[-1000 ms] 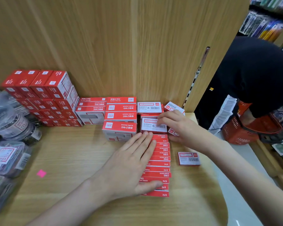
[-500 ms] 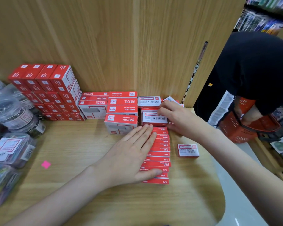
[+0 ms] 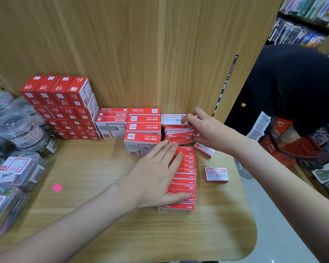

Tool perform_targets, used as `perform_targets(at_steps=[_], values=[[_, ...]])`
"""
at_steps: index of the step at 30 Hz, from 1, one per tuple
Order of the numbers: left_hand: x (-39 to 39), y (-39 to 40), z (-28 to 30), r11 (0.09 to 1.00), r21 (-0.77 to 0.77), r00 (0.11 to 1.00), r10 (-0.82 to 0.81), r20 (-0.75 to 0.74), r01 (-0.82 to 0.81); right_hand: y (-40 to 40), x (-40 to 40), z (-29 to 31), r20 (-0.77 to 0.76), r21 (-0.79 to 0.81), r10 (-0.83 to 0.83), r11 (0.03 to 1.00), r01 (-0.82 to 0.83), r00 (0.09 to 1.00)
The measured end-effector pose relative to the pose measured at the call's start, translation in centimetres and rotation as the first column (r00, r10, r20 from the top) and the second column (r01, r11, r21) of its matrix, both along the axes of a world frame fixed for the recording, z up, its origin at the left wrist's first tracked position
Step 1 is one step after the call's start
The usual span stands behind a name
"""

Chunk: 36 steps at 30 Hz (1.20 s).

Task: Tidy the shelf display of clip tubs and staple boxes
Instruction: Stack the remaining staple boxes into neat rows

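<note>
Red staple boxes point(image 3: 182, 177), two hands point(image 3: 156, 173), one loose box point(image 3: 216, 174)

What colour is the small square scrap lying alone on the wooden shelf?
Bright pink; the small square scrap shows best in the head view.

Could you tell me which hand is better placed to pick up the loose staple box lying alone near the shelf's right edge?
The right hand: the loose box lies on its side, just below it, while the left hand lies flat on the row of boxes.
</note>
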<state>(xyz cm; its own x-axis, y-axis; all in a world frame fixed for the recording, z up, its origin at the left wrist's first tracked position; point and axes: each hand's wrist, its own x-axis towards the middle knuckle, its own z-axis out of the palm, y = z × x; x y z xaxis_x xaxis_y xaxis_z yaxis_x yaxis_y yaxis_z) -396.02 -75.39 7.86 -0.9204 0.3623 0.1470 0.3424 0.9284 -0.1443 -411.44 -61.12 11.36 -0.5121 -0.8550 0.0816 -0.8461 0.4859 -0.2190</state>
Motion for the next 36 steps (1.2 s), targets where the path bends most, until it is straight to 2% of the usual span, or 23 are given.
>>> perform_targets(at_steps=[6, 12, 20, 29, 33, 36], values=[[-0.6, 0.0, 0.5, 0.998, -0.056, 1.000, -0.006, 0.008, 0.006, 0.2, 0.0, -0.2, 0.030, -0.051, 0.002, 0.999, -0.001, 1.000], [-1.4, -0.1, 1.0, 0.995, -0.094, 0.999, -0.030, 0.013, 0.031, 1.1, 1.1, -1.1, -0.122, -0.097, 0.047, 0.994, -0.059, 0.991], [-1.3, -0.1, 0.8, 0.996, -0.087, 1.000, -0.026, 0.009, 0.027, 1.8, 1.0, -2.4, -0.147, -0.110, 0.097, 0.987, -0.114, 0.984], [-0.4, -0.1, -0.4, 0.999, -0.046, 0.999, 0.017, -0.038, -0.019, 1.4, 0.7, -1.3, 0.055, -0.183, 0.049, 0.982, -0.038, 0.997], [-0.4, -0.2, -0.5, 0.999, -0.049, 0.998, 0.016, -0.054, -0.019, 1.4, 0.3, -1.6, 0.038, -0.144, 0.117, 0.983, -0.111, 0.992], [-0.6, -0.3, -0.1, 0.997, -0.079, 0.999, 0.003, -0.049, -0.007, 1.4, -0.1, -1.0, 0.082, -0.158, 0.071, 0.986, -0.057, 0.994]])
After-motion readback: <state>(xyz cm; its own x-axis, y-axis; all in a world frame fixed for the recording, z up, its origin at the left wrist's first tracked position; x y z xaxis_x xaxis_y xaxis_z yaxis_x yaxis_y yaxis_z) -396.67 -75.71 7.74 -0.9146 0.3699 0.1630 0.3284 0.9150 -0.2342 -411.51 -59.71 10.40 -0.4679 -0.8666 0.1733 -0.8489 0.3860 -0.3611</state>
